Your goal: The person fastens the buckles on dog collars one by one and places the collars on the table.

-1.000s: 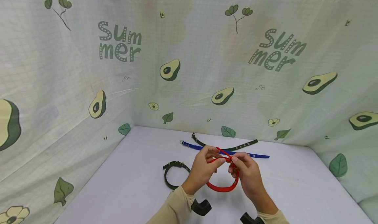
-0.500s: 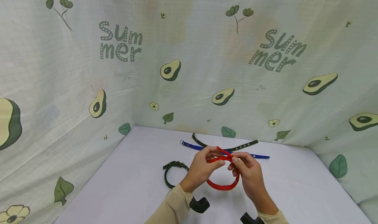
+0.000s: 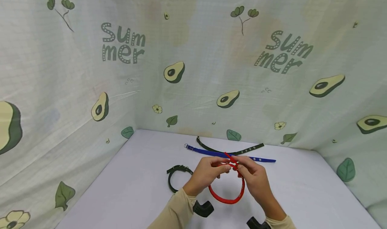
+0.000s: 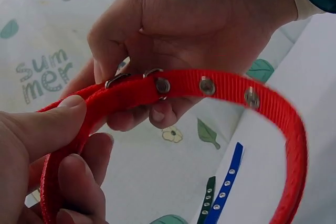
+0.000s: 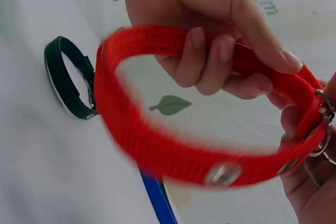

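A red pet collar with metal eyelets hangs as a closed loop between both hands, above the white table. My left hand pinches its band between thumb and fingers. At the buckle, my right hand grips the collar with its thumb and fingers. The strap's free tip sticks up past the fingers. In the left wrist view, metal eyelets show along the band, and the right-hand fingers partly cover the buckle. A metal ring hangs by the buckle in the right wrist view.
A dark green collar, fastened into a loop, lies left of the hands, partly behind the left forearm. Farther back, a blue collar and another dark green collar lie stretched out and crossing. A printed cloth stands behind the table.
The red loop's bottom now hangs lower. The strap tip has dropped slightly, and the right-hand fingers have shifted left over the buckle. The left hand stays nearly in place.
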`<state>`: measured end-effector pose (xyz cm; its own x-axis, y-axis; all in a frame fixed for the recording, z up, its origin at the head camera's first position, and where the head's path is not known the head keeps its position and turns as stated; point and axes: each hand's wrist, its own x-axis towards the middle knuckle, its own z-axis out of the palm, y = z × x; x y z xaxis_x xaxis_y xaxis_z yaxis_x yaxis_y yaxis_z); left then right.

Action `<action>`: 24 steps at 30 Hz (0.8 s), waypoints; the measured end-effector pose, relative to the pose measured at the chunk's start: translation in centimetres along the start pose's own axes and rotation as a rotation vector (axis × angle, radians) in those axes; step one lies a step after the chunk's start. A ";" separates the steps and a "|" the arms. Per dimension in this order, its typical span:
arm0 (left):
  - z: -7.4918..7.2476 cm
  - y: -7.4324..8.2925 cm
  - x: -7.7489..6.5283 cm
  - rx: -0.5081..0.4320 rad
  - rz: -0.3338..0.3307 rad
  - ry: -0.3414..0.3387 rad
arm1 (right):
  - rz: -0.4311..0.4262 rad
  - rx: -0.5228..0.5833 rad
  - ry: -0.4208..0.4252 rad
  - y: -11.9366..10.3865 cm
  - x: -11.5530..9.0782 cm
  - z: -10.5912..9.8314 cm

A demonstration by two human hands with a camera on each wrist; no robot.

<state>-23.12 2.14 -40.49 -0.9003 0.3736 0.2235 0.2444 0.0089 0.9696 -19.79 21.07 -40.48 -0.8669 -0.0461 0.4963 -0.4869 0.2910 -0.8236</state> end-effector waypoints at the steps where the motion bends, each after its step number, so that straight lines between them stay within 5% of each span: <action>1: 0.0 0.0 0.0 0.011 -0.001 -0.002 | -0.002 -0.018 0.003 0.0 0.0 0.0; 16: 0.5 0.0 -0.2 -0.019 0.034 0.025 | -0.078 0.024 -0.005 0.2 0.1 -0.4; 24: 0.9 0.2 -0.3 -0.014 0.057 0.016 | -0.035 0.021 -0.013 -0.1 0.1 -0.6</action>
<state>-22.50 2.83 -40.49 -0.8906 0.3581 0.2803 0.2909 -0.0251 0.9564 -19.79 21.57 -40.19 -0.8505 -0.0680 0.5215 -0.5189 0.2693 -0.8113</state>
